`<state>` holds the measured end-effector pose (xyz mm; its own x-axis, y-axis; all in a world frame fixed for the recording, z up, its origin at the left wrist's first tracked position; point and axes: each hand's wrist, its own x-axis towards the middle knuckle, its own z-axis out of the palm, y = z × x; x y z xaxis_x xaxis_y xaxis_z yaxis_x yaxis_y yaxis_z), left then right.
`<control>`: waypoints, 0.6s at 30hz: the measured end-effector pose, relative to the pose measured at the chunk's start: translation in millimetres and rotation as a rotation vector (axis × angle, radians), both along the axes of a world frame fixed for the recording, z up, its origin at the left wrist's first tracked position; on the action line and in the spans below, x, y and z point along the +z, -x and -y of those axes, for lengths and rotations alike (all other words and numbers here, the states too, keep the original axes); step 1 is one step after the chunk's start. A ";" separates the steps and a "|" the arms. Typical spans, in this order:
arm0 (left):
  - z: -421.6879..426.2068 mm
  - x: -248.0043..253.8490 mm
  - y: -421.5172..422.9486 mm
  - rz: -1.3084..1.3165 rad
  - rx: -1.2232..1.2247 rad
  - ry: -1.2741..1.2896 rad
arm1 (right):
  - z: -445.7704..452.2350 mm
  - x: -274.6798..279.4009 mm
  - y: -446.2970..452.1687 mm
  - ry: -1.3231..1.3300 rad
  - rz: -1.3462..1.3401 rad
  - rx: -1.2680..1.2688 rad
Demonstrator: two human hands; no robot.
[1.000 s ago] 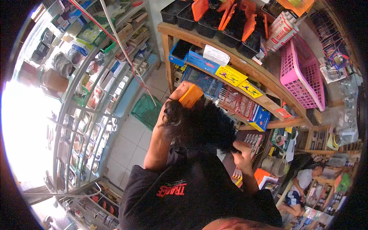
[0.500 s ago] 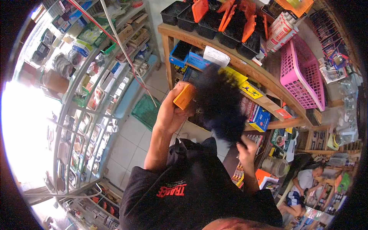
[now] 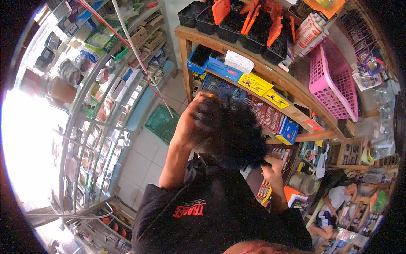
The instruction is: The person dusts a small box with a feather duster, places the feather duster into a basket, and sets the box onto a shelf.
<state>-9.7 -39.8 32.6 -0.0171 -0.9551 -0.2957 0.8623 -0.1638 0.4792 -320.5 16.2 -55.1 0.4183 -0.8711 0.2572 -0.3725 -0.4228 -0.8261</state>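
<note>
A black, fluffy feather duster fills the middle of the view, blurred by motion. Its lower right end meets my right hand, whose fingers are curled around it; the handle itself is hidden. On the other side, my left hand is raised and closed around a small orange box. Only a sliver of that box shows, since the dark feathers lie across it and over the fingers.
Ahead is a wooden shelf with black bins and a pink basket. Stocked shelves line the left. A green basket sits on the tiled floor. Another person sits at lower right.
The duster has swept down and left, from in front of the shelf onto the orange box and my left hand. The box was plainly visible before and is now mostly covered.
</note>
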 end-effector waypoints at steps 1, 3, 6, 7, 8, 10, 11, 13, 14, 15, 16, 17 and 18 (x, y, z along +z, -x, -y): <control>0.6 1.9 1.5 -0.008 0.038 -0.058 | 1.7 13.0 -12.6 -0.038 -0.028 -0.056; -1.2 -13.4 -6.8 -0.021 -0.095 0.152 | 6.5 24.5 -27.2 -0.039 -0.099 -0.299; -4.2 -11.3 -6.7 -0.006 -0.089 0.122 | 5.4 25.7 -13.5 -0.014 -0.147 -0.159; -5.6 19.0 3.7 0.063 -0.016 0.001 | 2.1 27.1 -8.6 -0.041 -0.150 -0.075; -6.3 22.6 4.2 0.080 -0.023 -0.006 | 2.2 18.8 -3.0 -0.179 -0.080 0.052; -6.1 6.5 -4.5 0.060 -0.117 0.093 | 6.1 19.1 -18.5 -0.135 -0.068 -0.126; -4.7 -15.4 -11.5 0.020 -0.205 0.198 | 8.4 19.8 -25.2 -0.113 -0.064 -0.217; 1.3 -29.4 -12.0 -0.210 -0.328 0.334 | 13.9 8.7 -20.1 -0.086 -0.050 -0.291; -4.3 -15.8 -6.3 -0.171 -0.269 0.224 | 8.5 -3.4 -4.6 -0.126 -0.077 -0.283; -8.6 -8.7 -3.7 -0.131 -0.212 0.108 | 4.0 -13.8 4.5 -0.179 -0.068 -0.253; -7.7 -15.7 -4.2 -0.158 -0.241 0.109 | -0.4 -24.1 13.6 -0.231 -0.059 -0.224; -6.7 -19.6 -5.3 -0.155 -0.270 0.149 | -4.5 -34.4 22.6 -0.284 -0.051 -0.197; -5.5 -22.4 -6.5 -0.152 -0.304 0.189 | 1.7 -10.5 0.7 -0.308 -0.038 -0.199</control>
<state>-3.2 -34.4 10.3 -0.3381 -0.9371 -0.0870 0.8513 -0.3440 0.3962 -321.2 14.5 -65.5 0.2368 -0.9706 -0.0426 -0.4552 -0.0722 -0.8874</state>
